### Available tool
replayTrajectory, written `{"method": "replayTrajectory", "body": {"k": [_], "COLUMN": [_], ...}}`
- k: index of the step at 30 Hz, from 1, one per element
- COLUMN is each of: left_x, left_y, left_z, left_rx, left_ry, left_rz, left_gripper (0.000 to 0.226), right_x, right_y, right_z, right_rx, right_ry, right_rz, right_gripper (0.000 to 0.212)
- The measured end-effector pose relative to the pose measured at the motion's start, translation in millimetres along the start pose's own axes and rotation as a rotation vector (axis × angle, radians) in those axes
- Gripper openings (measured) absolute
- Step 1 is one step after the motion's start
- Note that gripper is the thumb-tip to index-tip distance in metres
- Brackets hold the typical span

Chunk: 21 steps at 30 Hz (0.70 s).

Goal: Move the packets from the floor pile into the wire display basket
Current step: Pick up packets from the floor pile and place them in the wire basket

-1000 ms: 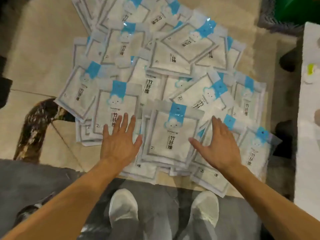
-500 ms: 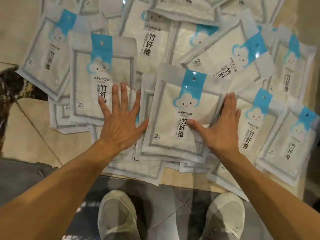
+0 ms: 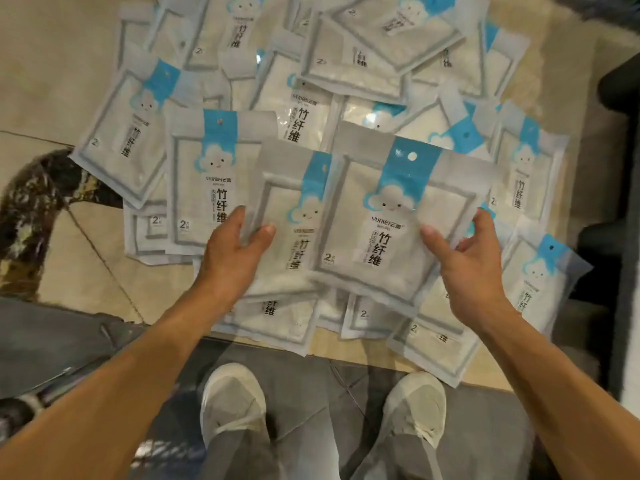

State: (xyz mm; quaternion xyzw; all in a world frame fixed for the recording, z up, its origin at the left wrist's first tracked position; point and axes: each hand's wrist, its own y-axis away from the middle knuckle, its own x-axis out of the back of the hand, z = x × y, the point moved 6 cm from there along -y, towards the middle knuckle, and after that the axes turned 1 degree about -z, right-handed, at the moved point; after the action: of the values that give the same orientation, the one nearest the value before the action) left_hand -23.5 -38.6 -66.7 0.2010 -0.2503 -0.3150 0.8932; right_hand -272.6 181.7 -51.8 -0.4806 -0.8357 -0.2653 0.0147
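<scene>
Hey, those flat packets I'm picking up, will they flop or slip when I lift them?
Probably floppy: the packet in the right hand looks thin, flat and soft. Its glossy film suggests the one beneath, held by the left hand, may slide out. Likely light.

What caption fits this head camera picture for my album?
Left hand and right hand each grip a packet above the floor pile.

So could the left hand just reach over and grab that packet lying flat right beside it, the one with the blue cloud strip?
Probably not right now. The left hand already grips a packet, so its fingers are busy. The flat packet lies uncovered just left of it; nothing else blocks the way.
</scene>
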Motion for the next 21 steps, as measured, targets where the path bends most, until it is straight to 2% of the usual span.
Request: {"method": "replayTrajectory", "body": {"k": [2,5,7,9,13,21], "left_x": [22.5,66.3,96.9,124.2,190.3,324.5], "left_y": [9.4,24.1,39.2,57.6,106.0,219.5], "left_z": [17.7,52.5,84.5,116.5,203.0,406.4], "left_rx": [0.034,0.055,0.048,0.083,0.116,0.043], "left_ry": [0.098,0.097,0.162,0.215,0.352,0.555], "left_rz": [0.004,0.104,0.139,0.144,0.161,0.197], "left_gripper": [0.027,0.047,0.028,0.025,0.023,0.026], "right_x": [6.7,15.6,20.8,25.0,29.6,16.7], "right_y": [8.2,19.9,28.3,38.5,70.6,157.9], "right_z": [-28.9,-83.1,-124.6,-169.7,-294.8,-557.9], "right_rx": [-0.011,-0.018,-0.051,-0.088,-0.134,-0.068], "right_ry": [-0.021,-0.059,-0.099,-0.136,-0.158,-0.121], "right_rz": [-0.042,-0.075,-0.084,-0.114,-0.198,-0.345], "right_gripper": [0.032,0.023,0.025,0.030,0.042,0.025]}}
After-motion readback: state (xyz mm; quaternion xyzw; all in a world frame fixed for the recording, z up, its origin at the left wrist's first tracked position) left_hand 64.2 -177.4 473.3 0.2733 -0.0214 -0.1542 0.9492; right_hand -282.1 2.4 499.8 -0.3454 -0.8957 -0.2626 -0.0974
